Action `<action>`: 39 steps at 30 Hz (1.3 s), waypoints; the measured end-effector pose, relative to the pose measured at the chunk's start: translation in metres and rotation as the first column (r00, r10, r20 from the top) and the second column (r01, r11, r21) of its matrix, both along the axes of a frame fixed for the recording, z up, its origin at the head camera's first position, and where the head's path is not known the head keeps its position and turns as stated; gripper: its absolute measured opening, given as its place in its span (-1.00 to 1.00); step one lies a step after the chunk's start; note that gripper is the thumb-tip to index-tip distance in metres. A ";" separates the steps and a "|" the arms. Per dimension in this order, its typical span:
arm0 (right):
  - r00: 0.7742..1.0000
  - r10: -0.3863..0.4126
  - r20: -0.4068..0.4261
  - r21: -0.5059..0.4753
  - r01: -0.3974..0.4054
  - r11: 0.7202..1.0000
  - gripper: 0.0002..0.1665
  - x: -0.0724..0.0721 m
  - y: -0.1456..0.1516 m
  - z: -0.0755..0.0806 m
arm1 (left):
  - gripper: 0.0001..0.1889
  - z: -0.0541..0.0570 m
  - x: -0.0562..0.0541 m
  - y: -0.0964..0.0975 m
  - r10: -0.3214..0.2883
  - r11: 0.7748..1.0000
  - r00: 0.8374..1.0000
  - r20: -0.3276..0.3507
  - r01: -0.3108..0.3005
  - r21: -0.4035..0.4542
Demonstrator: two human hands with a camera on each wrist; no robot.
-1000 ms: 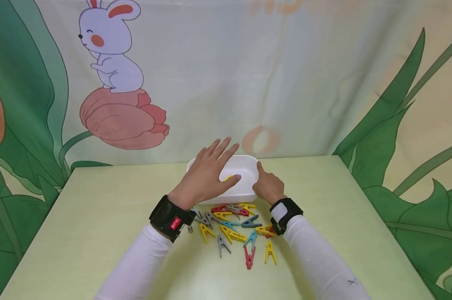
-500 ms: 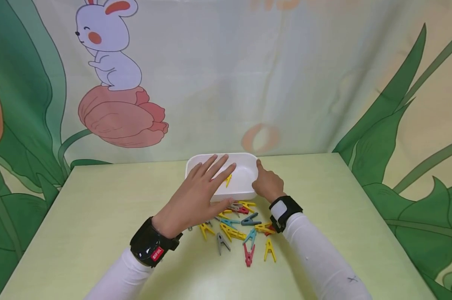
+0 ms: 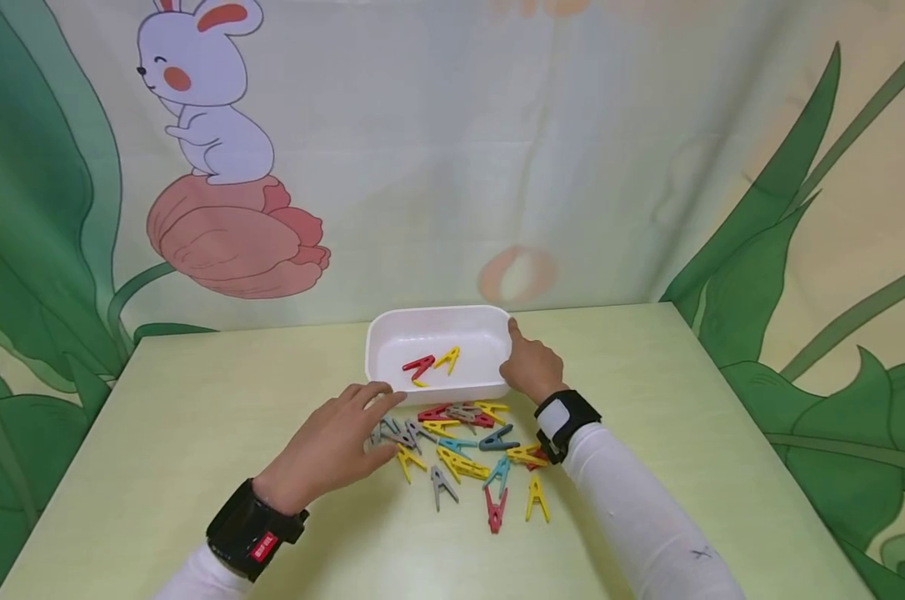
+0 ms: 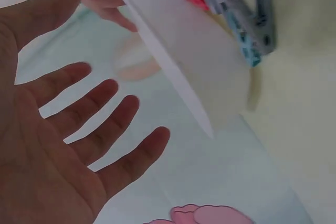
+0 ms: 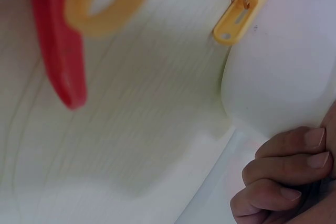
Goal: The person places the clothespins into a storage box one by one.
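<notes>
A white plastic tray (image 3: 392, 329) stands at the back of the table. Inside lie a red clothespin (image 3: 420, 365), a yellow clothespin (image 3: 448, 359) and another yellow piece partly hidden by the front wall. My right hand (image 3: 533, 369) holds the tray's right end, index finger along the rim; its other fingers (image 5: 265, 194) are curled. My left hand (image 3: 332, 446) hovers at the tray's front left corner, fingers spread and nothing in the palm (image 4: 47, 171). Beside it are grey clothespins (image 3: 413, 433) and a yellow one (image 3: 410, 461).
Several more clothespins lie loose before the tray, among them a dark blue one (image 3: 499, 439), a light blue one (image 3: 500, 473), a red one (image 3: 495, 508) and a yellow one (image 3: 537, 498). A printed curtain (image 3: 422, 167) hangs right behind the table (image 3: 632, 358).
My left hand has drawn back from above the tray, toward me and to the left, so the clothespins inside now show. My right hand stays at the tray's right end.
</notes>
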State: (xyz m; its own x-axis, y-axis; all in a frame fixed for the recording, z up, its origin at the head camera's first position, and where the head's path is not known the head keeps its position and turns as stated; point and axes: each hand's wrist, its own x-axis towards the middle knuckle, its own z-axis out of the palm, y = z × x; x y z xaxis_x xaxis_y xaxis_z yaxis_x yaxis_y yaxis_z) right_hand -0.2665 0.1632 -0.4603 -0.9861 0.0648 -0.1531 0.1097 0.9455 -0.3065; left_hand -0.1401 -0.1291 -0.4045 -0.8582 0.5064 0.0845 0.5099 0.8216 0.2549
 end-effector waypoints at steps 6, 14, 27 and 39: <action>1.000 -0.015 0.009 0.005 0.015 1.000 -0.01 -0.001 -0.002 0.000 | -0.32 -0.020 -0.004 -0.010 0.034 0.999 0.996 0.087 -0.032 -0.021; 1.000 -0.014 0.009 -0.004 0.014 1.000 0.00 -0.002 -0.003 -0.003 | -0.46 -0.043 -0.011 -0.016 0.020 0.999 0.993 0.120 -0.015 -0.043; 1.000 -0.019 0.011 -0.003 0.019 1.000 -0.01 0.000 -0.003 0.001 | -0.79 -0.066 -0.014 -0.022 0.002 0.999 0.986 0.164 -0.009 0.044; 1.000 -0.022 0.015 -0.004 0.022 1.000 -0.02 0.001 -0.004 0.002 | -0.80 -0.069 -0.015 -0.021 0.051 0.998 0.972 0.229 -0.058 0.023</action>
